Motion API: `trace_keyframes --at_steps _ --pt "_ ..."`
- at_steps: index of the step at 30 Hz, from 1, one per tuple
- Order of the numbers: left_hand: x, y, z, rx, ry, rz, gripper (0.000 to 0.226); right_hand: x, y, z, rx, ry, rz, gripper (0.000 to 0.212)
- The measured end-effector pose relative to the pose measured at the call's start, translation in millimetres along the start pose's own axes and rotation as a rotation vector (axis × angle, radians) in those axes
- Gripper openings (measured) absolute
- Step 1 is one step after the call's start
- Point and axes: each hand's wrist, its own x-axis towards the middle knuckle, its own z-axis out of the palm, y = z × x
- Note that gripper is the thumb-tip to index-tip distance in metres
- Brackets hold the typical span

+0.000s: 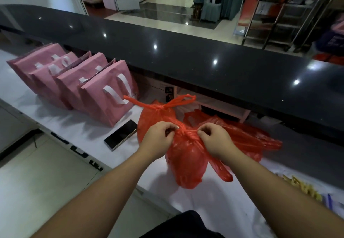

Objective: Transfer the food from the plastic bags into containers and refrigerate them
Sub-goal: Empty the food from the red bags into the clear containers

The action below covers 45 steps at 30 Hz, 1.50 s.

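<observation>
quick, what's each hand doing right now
Left hand: closed, pinching the knot of the near red plastic bag.
Right hand: closed, pinching the same knot from the other side.

A dark phone (120, 134) lies flat on the white counter (74, 126), just left of the grip. Further left and beyond it, four pink paper bags (78, 81) with white handles stand in a leaning row, each touching the next. Past the grip runs a glossy black ledge (186, 51). Right of the grip, near the counter's edge, yellow lettering (301, 187) shows.
</observation>
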Motion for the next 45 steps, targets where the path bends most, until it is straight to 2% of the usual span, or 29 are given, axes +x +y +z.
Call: trace_keyframes --at_steps 4,8,10,12,14,18,21,23,25,30,32,35,37,40,42,43,45 --pt "2.4 2.6 1.4 0.014 -0.052 -0.024 0.019 -9.4 18.3 -12.2 0.064 0.055 0.107 0.013" --pt "4.6 11.1 6.4 0.037 -0.164 -0.056 0.022 -21.8 23.9 -12.0 0.068 0.039 0.141 0.011" --pt "5.1 18.2 8.4 0.041 -0.219 -0.038 0.024 -28.6 20.8 -10.1 0.075 -0.005 0.085 0.008" --pt "5.3 23.5 10.6 0.047 -0.274 -0.025 0.024 -34.7 17.2 -10.8 -0.001 -0.078 -0.024 0.023" --pt "5.7 27.2 13.1 0.046 -0.279 -0.026 0.021 -37.2 16.6 -10.6 -0.184 -0.103 -0.142 0.033" --pt "8.9 31.7 15.6 0.174 -0.280 0.038 0.022 -36.0 14.9 -10.0 -0.368 -0.013 -0.248 0.013" --pt "12.1 32.2 13.3 0.242 -0.276 0.047 0.015 -33.0 19.6 -11.8 -0.398 0.013 -0.267 0.011" --pt "14.0 29.5 11.2 0.197 -0.221 -0.018 0.008 -31.2 24.3 -12.4 -0.334 0.036 -0.223 0.007" --pt "14.6 24.3 11.4 0.167 -0.180 -0.100 0.009 -29.9 28.1 -13.5 -0.248 0.055 -0.148 0.007" --pt "16.3 2.5 -2.2 0.145 -0.030 -0.324 0.005 -31.4 46.9 -29.6 0.131 0.179 0.194 0.016" --pt "16.2 -3.8 -9.0 0.140 -0.029 -0.350 0.006 -33.1 54.5 -36.0 0.202 0.167 0.252 0.015" --pt "15.8 -3.6 -12.0 0.171 -0.111 -0.252 0.012 -35.3 52.3 -34.9 0.165 0.077 0.196 0.021" --pt "15.8 0.3 -10.9 0.179 -0.210 -0.139 0.026 -36.6 42.6 -32.2 0.083 0.015 0.101 0.036" --pt "15.3 8.2 -9.5 0.228 -0.307 0.011 0.027 -36.5 31.5 -25.1 -0.297 -0.049 -0.135 0.054" --pt "15.1 12.0 -9.4 0.251 -0.312 0.065 0.017 -33.6 24.8 -21.5 -0.497 -0.029 -0.244 0.042" --pt "15.3 12.9 -10.0 0.240 -0.301 0.066 0.013 -32.6 21.2 -22.3 -0.516 -0.005 -0.259 0.031" --pt "17.1 12.8 -14.2 0.196 -0.254 0.024 0.006 -30.4 17.2 -25.5 -0.404 0.064 -0.251 0.015"
